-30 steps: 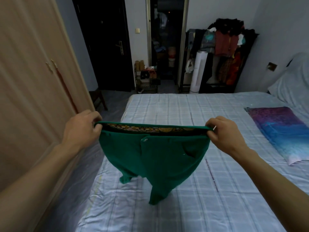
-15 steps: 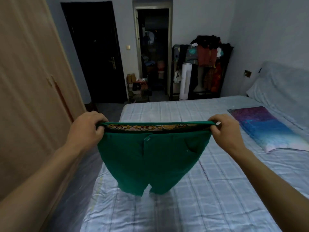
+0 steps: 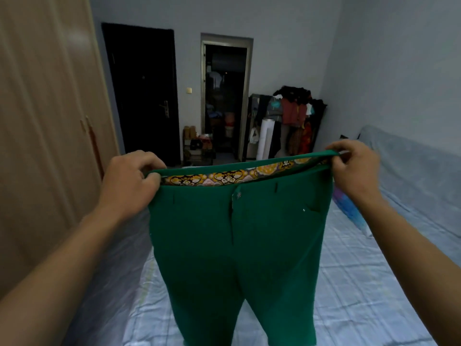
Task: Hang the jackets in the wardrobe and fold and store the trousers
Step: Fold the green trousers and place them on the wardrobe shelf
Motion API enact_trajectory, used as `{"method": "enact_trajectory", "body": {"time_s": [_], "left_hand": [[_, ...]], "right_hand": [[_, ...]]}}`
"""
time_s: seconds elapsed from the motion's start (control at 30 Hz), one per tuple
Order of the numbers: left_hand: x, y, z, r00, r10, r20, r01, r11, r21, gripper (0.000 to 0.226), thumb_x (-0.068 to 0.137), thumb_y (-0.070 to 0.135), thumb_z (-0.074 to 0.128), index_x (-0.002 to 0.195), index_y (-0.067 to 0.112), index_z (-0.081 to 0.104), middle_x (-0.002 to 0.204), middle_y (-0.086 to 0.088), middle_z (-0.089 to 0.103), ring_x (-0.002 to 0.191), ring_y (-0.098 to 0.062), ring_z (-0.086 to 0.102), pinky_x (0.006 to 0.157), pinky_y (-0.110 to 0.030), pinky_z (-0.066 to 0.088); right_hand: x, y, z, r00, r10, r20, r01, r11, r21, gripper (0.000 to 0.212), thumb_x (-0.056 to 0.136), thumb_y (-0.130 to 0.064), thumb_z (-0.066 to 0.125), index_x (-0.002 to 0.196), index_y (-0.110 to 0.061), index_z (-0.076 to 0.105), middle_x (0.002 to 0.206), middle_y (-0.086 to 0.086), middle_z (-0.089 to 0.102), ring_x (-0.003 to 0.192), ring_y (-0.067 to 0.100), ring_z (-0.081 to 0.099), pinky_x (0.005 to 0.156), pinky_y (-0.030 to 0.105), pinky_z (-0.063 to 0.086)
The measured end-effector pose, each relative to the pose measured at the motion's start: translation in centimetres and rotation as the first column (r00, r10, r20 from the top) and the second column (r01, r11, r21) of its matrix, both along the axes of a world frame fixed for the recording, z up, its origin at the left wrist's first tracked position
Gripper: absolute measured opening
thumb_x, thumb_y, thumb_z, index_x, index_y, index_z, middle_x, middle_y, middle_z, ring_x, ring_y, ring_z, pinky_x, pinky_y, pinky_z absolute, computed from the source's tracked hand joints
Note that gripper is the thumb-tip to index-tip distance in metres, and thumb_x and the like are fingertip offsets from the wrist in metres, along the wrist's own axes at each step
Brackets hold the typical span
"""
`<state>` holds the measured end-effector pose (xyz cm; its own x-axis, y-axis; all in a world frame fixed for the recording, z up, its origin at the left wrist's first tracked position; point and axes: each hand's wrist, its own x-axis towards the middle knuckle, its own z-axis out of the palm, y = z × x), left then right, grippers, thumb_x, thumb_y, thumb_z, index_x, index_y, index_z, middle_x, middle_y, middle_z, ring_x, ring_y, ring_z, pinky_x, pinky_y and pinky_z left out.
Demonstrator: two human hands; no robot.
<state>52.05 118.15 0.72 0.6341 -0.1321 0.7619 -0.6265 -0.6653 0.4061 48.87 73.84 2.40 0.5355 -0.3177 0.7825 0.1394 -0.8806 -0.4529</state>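
The trousers step looks to be in hand: the green trousers [image 3: 234,245] fill the centre of the frame, held up by the waistband over the bed [image 3: 361,283], front side showing, legs hanging down. The left hand [image 3: 129,181], left of centre, grips one end of the waistband with curled fingers; the right hand [image 3: 354,168], at the right, pinches the other end. The next move probably calls for bringing the two ends together so the legs stack, then laying the cloth flat on the bed. The leg hems are cut off by the bottom edge. At the left edge the wardrobe [image 3: 45,146] looks closed, its inside hidden. No jackets can be made out for certain.
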Motion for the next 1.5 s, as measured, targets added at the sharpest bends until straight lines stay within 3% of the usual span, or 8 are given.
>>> {"method": "enact_trajectory", "body": {"time_s": [0.23,0.4,0.5,0.7,0.93,1.23,1.37,1.5], "left_hand": [[1.1,-0.5,-2.1,0.996,0.004,-0.092,-0.007,0.999,-0.032,0.024,0.065,0.018,0.051,0.076,0.021,0.072,0.078,0.003,0.068,0.070,-0.019,0.062,0.068,-0.039,0.052],[5.6,-3.1,-4.9,0.989,0.025,-0.147,-0.026,1.000,0.001,0.024,0.063,0.019,0.051,0.075,0.021,0.072,0.075,0.003,0.067,0.065,-0.021,0.059,0.064,-0.038,0.051],[10.1,-5.2,-7.4,0.973,0.110,-0.200,-0.107,0.994,0.028,0.015,0.070,0.018,0.057,0.076,0.022,0.070,0.070,0.005,0.067,0.061,-0.019,0.059,0.064,-0.037,0.052],[21.9,-10.2,-14.3,0.905,0.259,-0.336,-0.201,0.959,0.198,0.006,0.078,0.021,0.063,0.079,0.026,0.067,0.077,0.003,0.071,0.070,-0.022,0.062,0.066,-0.037,0.054],[33.7,-14.4,-21.3,0.779,0.363,-0.511,-0.211,0.920,0.331,0.005,0.082,0.020,0.063,0.082,0.024,0.064,0.080,0.000,0.068,0.075,-0.026,0.062,0.067,-0.043,0.055],[48.2,-17.0,-28.5,0.740,0.386,-0.550,-0.188,0.905,0.382,0.006,0.086,0.016,0.057,0.084,0.015,0.063,0.080,-0.009,0.067,0.071,-0.027,0.054,0.059,-0.035,0.043],[54.1,-17.9,-33.8,0.667,0.390,-0.635,-0.159,0.907,0.390,0.004,0.087,0.018,0.058,0.084,0.019,0.061,0.082,-0.004,0.066,0.073,-0.026,0.056,0.060,-0.035,0.045],[59.3,-18.8,-40.4,0.582,0.394,-0.711,-0.142,0.911,0.388,0.004,0.090,0.020,0.057,0.088,0.021,0.061,0.084,-0.003,0.066,0.075,-0.025,0.058,0.059,-0.034,0.046]], "right_hand": [[0.8,-0.5,-1.7,0.998,0.019,-0.062,-0.017,0.999,0.027,0.027,0.077,-0.001,0.061,0.092,-0.018,0.075,0.090,0.012,0.071,0.076,0.026,0.066,0.079,0.035,0.055],[4.2,-2.7,-5.5,0.986,0.041,-0.159,-0.022,0.993,0.118,0.024,0.081,0.004,0.064,0.092,-0.014,0.075,0.088,0.006,0.071,0.062,0.017,0.061,0.062,0.017,0.049],[8.3,-4.4,-8.2,0.977,0.039,-0.208,-0.006,0.987,0.158,0.022,0.082,0.003,0.064,0.094,-0.011,0.075,0.087,0.004,0.070,0.069,0.023,0.065,0.077,0.028,0.054],[21.1,-9.1,-15.8,0.946,0.070,-0.317,0.011,0.970,0.245,0.022,0.079,0.006,0.063,0.090,-0.009,0.075,0.089,0.010,0.072,0.071,0.023,0.064,0.076,0.033,0.054],[34.9,-12.1,-24.6,0.856,0.107,-0.506,0.051,0.956,0.289,0.022,0.080,0.006,0.060,0.089,-0.008,0.073,0.093,0.010,0.071,0.081,0.026,0.066,0.076,0.022,0.043],[47.8,-13.7,-31.7,0.791,0.112,-0.601,0.127,0.931,0.341,0.019,0.083,0.003,0.060,0.089,-0.010,0.072,0.091,0.006,0.069,0.084,0.025,0.066,0.078,0.030,0.050],[53.2,-14.4,-36.5,0.717,0.108,-0.689,0.161,0.936,0.314,0.015,0.081,0.001,0.063,0.087,-0.009,0.073,0.084,0.003,0.067,0.083,0.026,0.066,0.086,0.044,0.056],[58.6,-15.0,-43.1,0.624,0.135,-0.770,0.243,0.903,0.355,0.016,0.082,0.001,0.064,0.083,-0.013,0.072,0.083,0.007,0.070,0.079,0.028,0.069,0.081,0.046,0.059]]}}
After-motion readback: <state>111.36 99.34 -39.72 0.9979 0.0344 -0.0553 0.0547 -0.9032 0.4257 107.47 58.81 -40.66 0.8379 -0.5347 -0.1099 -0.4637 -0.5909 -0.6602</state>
